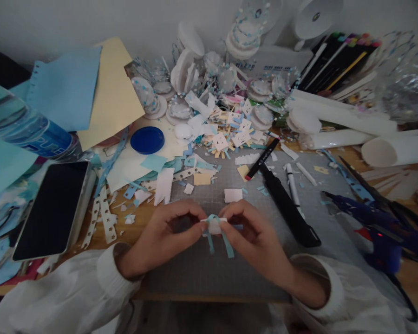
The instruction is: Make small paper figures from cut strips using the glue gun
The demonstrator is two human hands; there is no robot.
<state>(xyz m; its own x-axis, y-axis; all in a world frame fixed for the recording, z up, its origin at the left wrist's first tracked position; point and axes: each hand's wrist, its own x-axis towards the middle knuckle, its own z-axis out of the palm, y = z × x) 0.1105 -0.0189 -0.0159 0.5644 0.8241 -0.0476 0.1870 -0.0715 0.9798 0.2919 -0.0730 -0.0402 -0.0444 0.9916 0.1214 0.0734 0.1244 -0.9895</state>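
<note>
Both hands meet above the grey cutting mat (209, 280), near the middle of the table's front edge (153, 296), with a small white paper piece (215, 227) between them. The left hand (170, 229) is half curled, thumb and forefinger closed on the piece's left end; the right hand (256, 236) pinches the right end the same way, its remaining fingers loosely bent. A pale blue paper strip (228, 246) goes with the piece, arching over its top; whether it is glued there or only pressed in place is too small to make out. From here, the likeliest trouble is the strip slipping or twisting if either thumb eases off, or the thin paper creasing if the two pinches press unevenly. A wide swing of the right hand towards the table's right edge might brush the blue glue gun (379, 227), whose red light suggests it is powered and perhaps hot. The black marker (263, 157) and the white paper rectangle (233, 195) lie beyond the fingers, clear of the grip. The piece's long axis runs left to right, roughly parallel to the table's front edge; the strip's arch points towards the far edge, and its two tails splay down towards the front edge, the right one longer.
</note>
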